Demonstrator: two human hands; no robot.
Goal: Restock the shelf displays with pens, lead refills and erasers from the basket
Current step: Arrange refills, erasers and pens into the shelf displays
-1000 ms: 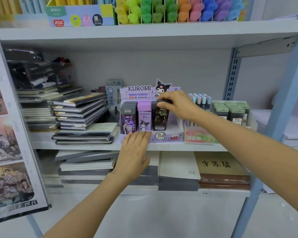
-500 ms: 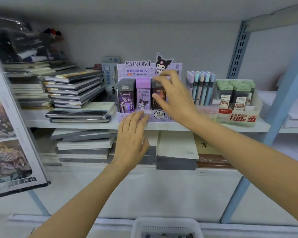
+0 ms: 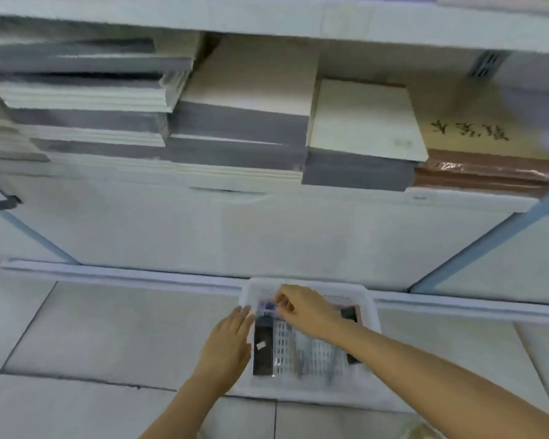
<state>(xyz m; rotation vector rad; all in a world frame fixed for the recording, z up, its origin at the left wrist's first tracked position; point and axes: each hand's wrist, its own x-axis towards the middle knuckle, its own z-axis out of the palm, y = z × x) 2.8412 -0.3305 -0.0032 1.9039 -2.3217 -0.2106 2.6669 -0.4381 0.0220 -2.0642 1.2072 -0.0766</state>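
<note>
"Two packs showed plainly in the basket (image 3: 372,318): a small purple pack (image 3: 268,307) at the far end, and a long dark pack (image 3: 263,346) lying flat along the left wall."

"Who had hold of them?"

"The right hand (image 3: 301,308) was over the far end. Its fingers (image 3: 282,301) were curled, and thumb and forefinger pinched the purple pack. The picture was blurred, so I could not tell whether the pack was lifted off the bottom."

"And the left hand (image 3: 232,340)?"

"It was flat and relaxed, with straight fingers (image 3: 243,315) against the basket's left rim, just beside the dark pack. It held nothing."

"Anything more inside?"

"A dark thing (image 3: 349,314) lay on the right side, partly under the right forearm. It was too blurred to name."

"Where did the basket sit?"

"It sat on the tiled floor (image 3: 108,327), close to the foot of the shelf (image 3: 267,193). Above it, the shelf carried stacks of notebooks (image 3: 86,96) on the left and in the middle. A brown pad (image 3: 476,134) with dark writing lay at the right end. A blue post (image 3: 488,248) slanted down past the shelf's right corner to the floor."
</note>
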